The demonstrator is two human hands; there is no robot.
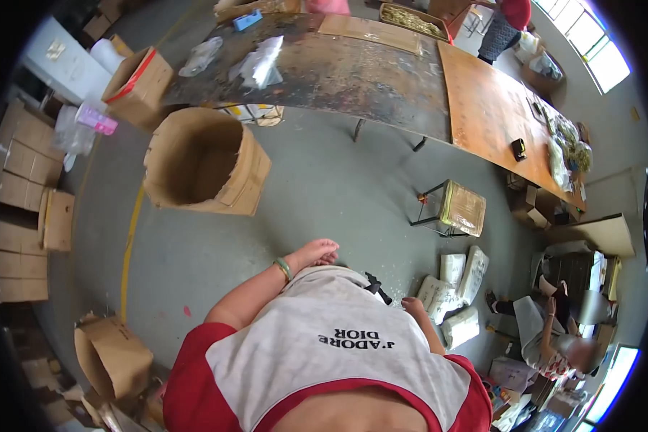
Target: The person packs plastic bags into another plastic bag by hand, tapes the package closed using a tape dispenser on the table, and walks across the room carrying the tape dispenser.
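Observation:
My left hand [315,253], below a green bracelet on the wrist, hangs in front of my waist with its fingers curled in; nothing shows in it. On the other side of my body, my right hand [412,305] is mostly hidden by my shirt [338,309], and its fingers cannot be made out. A black strap [376,288] shows at the shirt's hem between the hands. White wrapped packages [450,299] lie on the floor beyond the right hand. Neither hand touches the open cardboard box [248,176] or the stool [463,209].
A long worktable [381,83] crosses ahead, with plastic bags [261,65], a blue object [247,20] and a black tape measure [518,150]. One person [504,32] stands beyond it; another [547,338] sits at the right. Cardboard boxes [25,187] are stacked at the left.

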